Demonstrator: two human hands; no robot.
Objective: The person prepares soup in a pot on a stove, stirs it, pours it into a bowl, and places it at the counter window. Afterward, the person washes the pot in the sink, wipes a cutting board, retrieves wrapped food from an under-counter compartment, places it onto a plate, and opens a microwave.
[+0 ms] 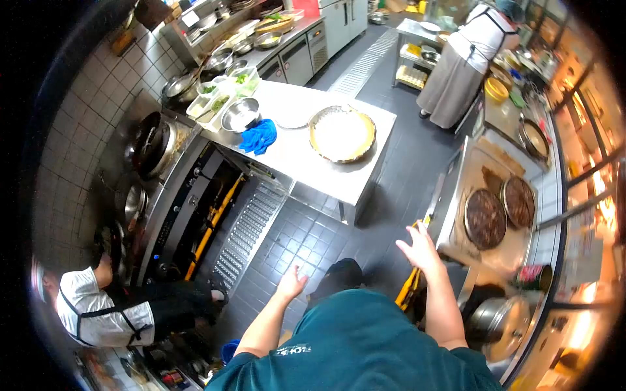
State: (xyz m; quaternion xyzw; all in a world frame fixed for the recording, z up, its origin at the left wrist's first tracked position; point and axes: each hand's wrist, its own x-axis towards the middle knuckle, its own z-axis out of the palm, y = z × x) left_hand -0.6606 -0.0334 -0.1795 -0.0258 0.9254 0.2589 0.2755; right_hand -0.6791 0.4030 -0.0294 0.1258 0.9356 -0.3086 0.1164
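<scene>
Both of my hands are held out in mid-air over the dark tiled floor (287,241). My left hand (291,284) has its thumb and fingers apart and holds nothing. Further right, my right hand (419,247) is spread with nothing in it. It is nearest to the steel counter on the right, where two round dark hotplates (485,219) are set. Ahead stands a white-topped table (293,153). On it are a large round pan with a pale inside (342,133), a crumpled blue cloth (258,137) and a metal bowl (240,115).
Clear containers of greens (244,81) stand at the table's far left corner. A co-worker (104,306) is at the stove on the left; another person (466,65) stands at the back right. A lidded steel pot (499,319) is near my right arm. A floor grate (248,231) runs along the stove.
</scene>
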